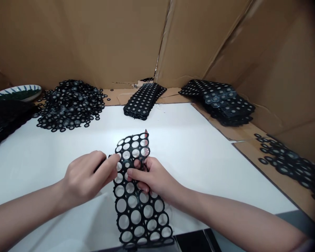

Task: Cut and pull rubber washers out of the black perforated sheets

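Observation:
A black sheet (pixel 136 196) punched full of round holes lies lengthwise on the white tabletop (pixel 189 150), its near end hanging over the front edge. My right hand (pixel 152 178) grips the sheet at its middle, fingers curled over it. My left hand (pixel 89 173) is closed in a pinch at the sheet's left edge, thumb and fingers pressed on a small black piece there that I cannot make out clearly.
A heap of loose black rings (pixel 69 105) sits at the back left beside a patterned plate (pixel 15 91). Stacks of black sheets lie at back centre (pixel 144 99) and back right (pixel 220 99). More rings (pixel 291 162) are scattered on cardboard at right. Cardboard walls (pixel 115 38) enclose the table.

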A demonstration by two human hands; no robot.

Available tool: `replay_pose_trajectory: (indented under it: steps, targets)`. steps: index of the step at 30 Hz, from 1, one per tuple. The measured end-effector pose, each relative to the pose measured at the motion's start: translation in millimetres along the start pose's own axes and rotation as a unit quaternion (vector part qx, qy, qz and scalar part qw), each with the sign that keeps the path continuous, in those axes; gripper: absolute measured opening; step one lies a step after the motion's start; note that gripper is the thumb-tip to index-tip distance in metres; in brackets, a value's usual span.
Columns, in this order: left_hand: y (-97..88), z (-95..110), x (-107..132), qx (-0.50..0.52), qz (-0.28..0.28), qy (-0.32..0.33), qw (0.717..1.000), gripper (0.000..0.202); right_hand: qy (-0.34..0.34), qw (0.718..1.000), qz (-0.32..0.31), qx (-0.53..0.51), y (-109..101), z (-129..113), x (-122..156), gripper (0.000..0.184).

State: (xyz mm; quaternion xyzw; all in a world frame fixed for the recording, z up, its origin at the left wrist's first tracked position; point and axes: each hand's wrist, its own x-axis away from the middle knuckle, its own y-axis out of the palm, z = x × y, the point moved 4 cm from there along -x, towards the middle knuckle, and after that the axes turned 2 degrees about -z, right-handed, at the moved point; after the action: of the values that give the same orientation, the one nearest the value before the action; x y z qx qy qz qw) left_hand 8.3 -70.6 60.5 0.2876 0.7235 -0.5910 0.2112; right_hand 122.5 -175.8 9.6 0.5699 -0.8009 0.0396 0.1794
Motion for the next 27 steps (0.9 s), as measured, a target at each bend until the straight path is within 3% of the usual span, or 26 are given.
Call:
replay_pose_trajectory:
  steps: [3, 5, 9, 13, 20, 24, 25, 27]
  targets:
    - [8.7, 8, 1, 0.051, -0.015, 0.009, 0.999, 0.014, -0.009, 1.0, -0.017, 0.002, 2, 0, 0, 0.02]
    - [21.0, 12, 1, 0.12, -0.056, -0.03, 0.991, 0.01, -0.02, 0.999, -0.025, 0.004, 4, -2, 0, 0.021]
    - [43.5, 13, 4, 0.312, -0.164, -0.158, 0.923, 0.016, -0.031, 0.999, -0.019, 0.023, 6, -4, 1, 0.023]
    - [45.8, 18, 6, 0.398, -0.217, -0.215, 0.865, 0.018, -0.032, 0.998, -0.01, 0.046, 5, 3, 1, 0.03]
    - [39.6, 15, 4, 0.536, -0.174, -0.231, 0.793, 0.016, -0.048, 0.995, -0.056, 0.073, 8, 3, 8, 0.04]
    - [43.3, 14, 4, 0.636, -0.153, -0.221, 0.723, 0.01, -0.01, 0.998, -0.055, 0.038, 9, 6, 11, 0.04]
    - [44.0, 14, 4, 0.64, -0.14, -0.224, 0.721, 0.008, -0.001, 0.998, -0.057, 0.033, 9, 7, 11, 0.04]
    - [42.3, 10, 4, 0.603, -0.103, -0.231, 0.757, 0.007, 0.014, 0.998, -0.059, 0.016, 9, 8, 9, 0.039]
